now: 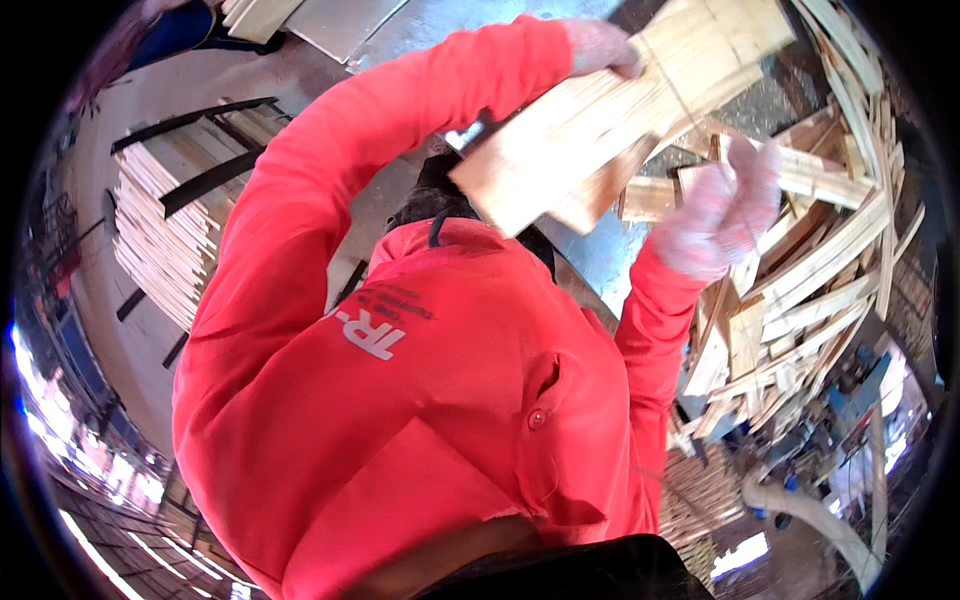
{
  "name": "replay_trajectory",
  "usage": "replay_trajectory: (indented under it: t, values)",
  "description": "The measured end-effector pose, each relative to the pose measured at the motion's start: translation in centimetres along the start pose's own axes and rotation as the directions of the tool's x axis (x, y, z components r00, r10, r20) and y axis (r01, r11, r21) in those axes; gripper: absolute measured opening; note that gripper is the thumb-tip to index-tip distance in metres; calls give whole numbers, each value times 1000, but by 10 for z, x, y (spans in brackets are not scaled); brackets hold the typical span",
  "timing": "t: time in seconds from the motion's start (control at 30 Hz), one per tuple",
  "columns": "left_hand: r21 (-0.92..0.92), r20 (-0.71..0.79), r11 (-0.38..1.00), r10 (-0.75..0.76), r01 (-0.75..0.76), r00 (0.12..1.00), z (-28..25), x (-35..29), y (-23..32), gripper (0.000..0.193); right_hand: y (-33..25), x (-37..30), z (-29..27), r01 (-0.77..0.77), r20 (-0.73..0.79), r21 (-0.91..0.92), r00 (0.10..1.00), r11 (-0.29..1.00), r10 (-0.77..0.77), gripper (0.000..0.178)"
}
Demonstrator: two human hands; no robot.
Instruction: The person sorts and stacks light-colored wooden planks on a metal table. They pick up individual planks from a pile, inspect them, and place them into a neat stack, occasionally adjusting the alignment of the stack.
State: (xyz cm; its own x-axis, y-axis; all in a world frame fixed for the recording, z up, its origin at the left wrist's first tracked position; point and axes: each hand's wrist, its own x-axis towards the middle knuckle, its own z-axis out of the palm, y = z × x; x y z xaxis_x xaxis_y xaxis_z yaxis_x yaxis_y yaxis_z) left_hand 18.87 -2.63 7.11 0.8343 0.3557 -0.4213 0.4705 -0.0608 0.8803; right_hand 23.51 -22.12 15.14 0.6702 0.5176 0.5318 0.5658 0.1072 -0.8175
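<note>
My left hand [602,48], in a pale glove, grips the left edge of some flat, light wooden boards [590,130]. They lie at a slant, at least two of them overlapping, with their near ends tilted toward my body. To the right of the boards is my right hand [718,215], also gloved and slightly blurred. Its fingers are raised and apart, and nothing shows in them. Under that hand and beyond it lie short wood pieces [650,198]. Both my arms are in red sleeves.
A large heap of loose wooden strips [820,300] fills the right side. On the left stands a neat stack of thin boards [165,235] with dark bars across it. A shiny metal surface [612,262] shows below the boards. A thick pale hose [815,515] curves at lower right.
</note>
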Motion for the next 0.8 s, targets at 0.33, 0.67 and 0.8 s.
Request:
replay_trajectory:
  t: [0.33,0.67,0.8]
  values:
    - [403,-536,675,-374,618,757,31,6,-45,47,135,-118,45,-378,846,-268,347,886,404,49]
    - [23,-630,854,-391,520,671,51,-200,-57,54,159,-105,-75,-234,251,-687,812,687,527,75]
    - [-299,-789,829,-494,473,367,76,-343,-81,47,171,-91,-77,-109,314,-757,804,644,505,81]
